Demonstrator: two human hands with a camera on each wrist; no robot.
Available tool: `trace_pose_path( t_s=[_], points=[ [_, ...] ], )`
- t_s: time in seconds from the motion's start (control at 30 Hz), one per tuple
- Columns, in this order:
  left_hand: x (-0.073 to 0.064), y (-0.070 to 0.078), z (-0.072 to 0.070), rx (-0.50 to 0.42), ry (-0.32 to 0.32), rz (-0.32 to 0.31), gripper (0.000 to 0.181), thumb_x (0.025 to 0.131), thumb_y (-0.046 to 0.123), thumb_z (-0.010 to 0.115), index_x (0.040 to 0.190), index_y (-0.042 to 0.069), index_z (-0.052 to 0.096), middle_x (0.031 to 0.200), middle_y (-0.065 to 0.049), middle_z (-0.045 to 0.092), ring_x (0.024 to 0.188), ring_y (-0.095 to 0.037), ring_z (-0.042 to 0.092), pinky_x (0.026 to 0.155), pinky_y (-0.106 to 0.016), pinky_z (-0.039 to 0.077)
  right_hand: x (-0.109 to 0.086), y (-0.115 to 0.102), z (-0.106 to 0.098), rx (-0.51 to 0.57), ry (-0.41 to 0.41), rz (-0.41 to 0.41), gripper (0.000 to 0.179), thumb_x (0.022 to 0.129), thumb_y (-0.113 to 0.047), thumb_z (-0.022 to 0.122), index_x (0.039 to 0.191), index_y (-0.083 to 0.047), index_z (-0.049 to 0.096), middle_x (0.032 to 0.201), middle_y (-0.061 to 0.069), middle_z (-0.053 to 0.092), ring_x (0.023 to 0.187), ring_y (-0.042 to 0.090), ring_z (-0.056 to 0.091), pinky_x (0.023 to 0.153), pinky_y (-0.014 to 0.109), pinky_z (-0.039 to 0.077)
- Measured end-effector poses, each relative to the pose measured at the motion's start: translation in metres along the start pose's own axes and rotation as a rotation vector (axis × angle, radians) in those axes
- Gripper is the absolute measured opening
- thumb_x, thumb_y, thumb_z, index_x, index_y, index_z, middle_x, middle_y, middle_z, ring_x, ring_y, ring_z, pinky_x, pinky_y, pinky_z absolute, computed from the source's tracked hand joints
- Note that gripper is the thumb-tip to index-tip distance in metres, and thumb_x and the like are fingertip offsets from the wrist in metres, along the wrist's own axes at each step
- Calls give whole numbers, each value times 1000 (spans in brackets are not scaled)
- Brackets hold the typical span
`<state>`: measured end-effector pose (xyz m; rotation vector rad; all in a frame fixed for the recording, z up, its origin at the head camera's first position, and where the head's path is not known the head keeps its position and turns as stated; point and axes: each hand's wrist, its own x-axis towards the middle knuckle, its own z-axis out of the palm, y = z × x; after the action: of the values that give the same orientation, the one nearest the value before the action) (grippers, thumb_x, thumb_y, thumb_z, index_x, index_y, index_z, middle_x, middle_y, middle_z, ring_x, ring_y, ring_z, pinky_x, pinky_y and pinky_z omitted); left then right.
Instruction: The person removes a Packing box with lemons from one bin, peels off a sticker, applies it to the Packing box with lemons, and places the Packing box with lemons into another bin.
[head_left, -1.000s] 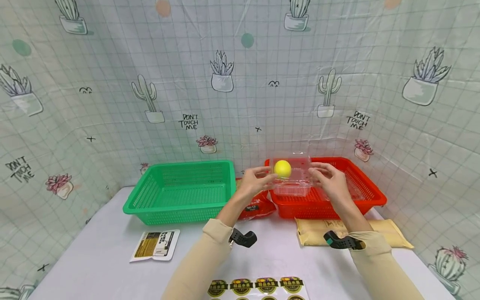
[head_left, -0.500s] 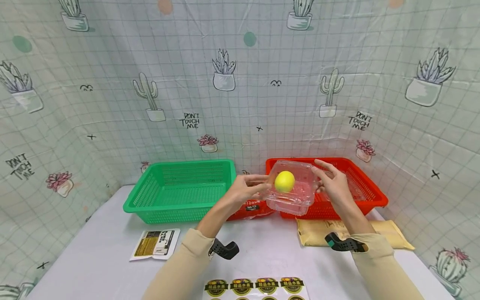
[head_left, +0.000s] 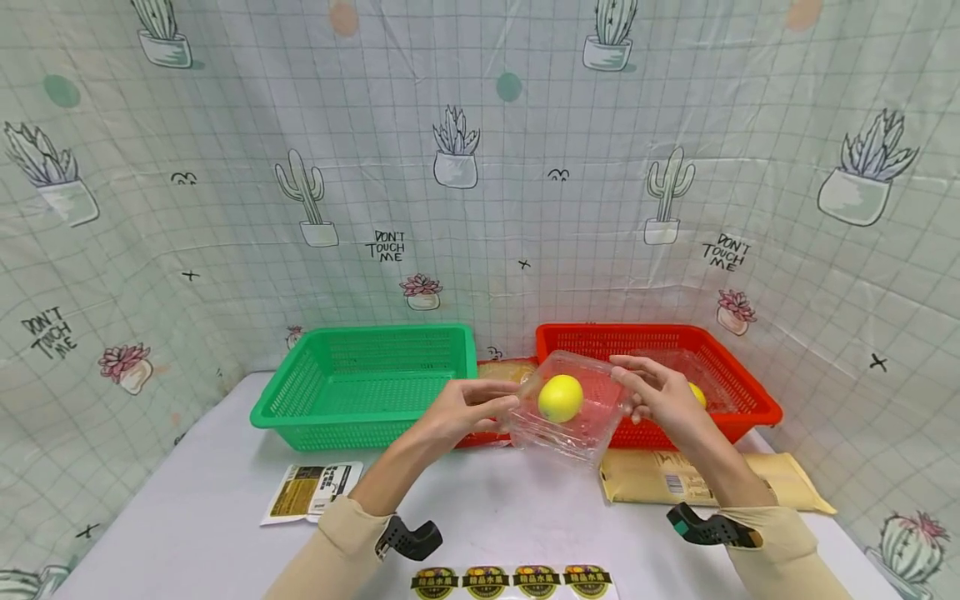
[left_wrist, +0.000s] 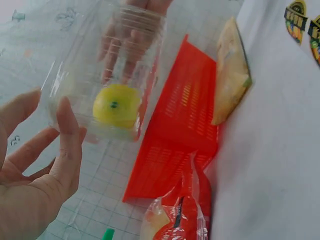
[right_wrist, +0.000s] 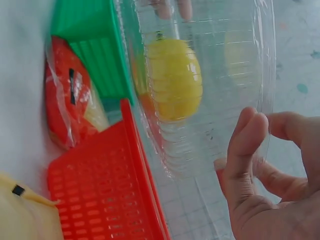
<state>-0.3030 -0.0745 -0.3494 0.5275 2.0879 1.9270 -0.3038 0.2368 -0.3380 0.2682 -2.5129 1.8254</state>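
A clear plastic clamshell box [head_left: 558, 443] is held up, tilted, in front of the red basket. One yellow fruit, probably a lemon [head_left: 561, 398], lies inside it; the left wrist view shows its green stem end. My left hand [head_left: 459, 418] pinches the box's left edge between thumb and fingers. On the opposite side, my right hand [head_left: 663, 402] grips the right edge the same way, thumb and fingertips at the rim in the right wrist view.
The red basket [head_left: 738, 400] contains clear plastic boxes and another yellow fruit [head_left: 698, 394]. A green basket [head_left: 367, 429] stands at left, with a red bag [left_wrist: 175, 212] between. Nearer lie a white-gold packet [head_left: 300, 492], a yellow packet [head_left: 787, 479] and a sticker sheet [head_left: 510, 582].
Both hands have brought the box with the fruit lower and nearer from over the red basket, tilting it. The yellow fruit in the basket has come into view.
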Motion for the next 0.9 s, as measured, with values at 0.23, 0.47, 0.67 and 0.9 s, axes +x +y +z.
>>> trace_pose_path(
  t_s=[0.23, 0.47, 0.67, 0.9],
  points=[
    [-22, -14, -9, -79, 8, -15, 54, 87, 31, 75, 133, 8, 60, 133, -16, 61, 105, -15, 66, 92, -33, 56, -14, 1, 16, 51, -59, 2, 57, 96, -39, 61, 142, -9, 47, 107, 7, 59, 67, 16, 63, 68, 27, 59],
    [-37, -22, -16, -93, 15, -13, 52, 87, 28, 76, 133, 12, 60, 133, -17, 59, 100, -16, 65, 88, -33, 57, -31, 3, 24, 57, -139, 24, 53, 97, -35, 61, 142, -9, 48, 111, 12, 61, 73, 21, 67, 73, 30, 60],
    [-46, -26, -23, -101, 7, -42, 51, 89, 30, 72, 133, 8, 59, 126, -8, 61, 86, -14, 60, 80, -28, 57, -39, 8, 28, 88, -233, 24, 53, 99, -29, 59, 144, -4, 44, 97, 10, 63, 70, 15, 65, 71, 30, 60],
    [-52, -34, -31, -98, 34, -37, 50, 90, 27, 71, 133, 4, 58, 114, -4, 63, 93, -15, 57, 76, -27, 57, -43, 14, 35, 7, -265, 7, 53, 96, -28, 62, 142, -6, 47, 103, 17, 59, 70, 18, 65, 68, 30, 59]
  ],
)
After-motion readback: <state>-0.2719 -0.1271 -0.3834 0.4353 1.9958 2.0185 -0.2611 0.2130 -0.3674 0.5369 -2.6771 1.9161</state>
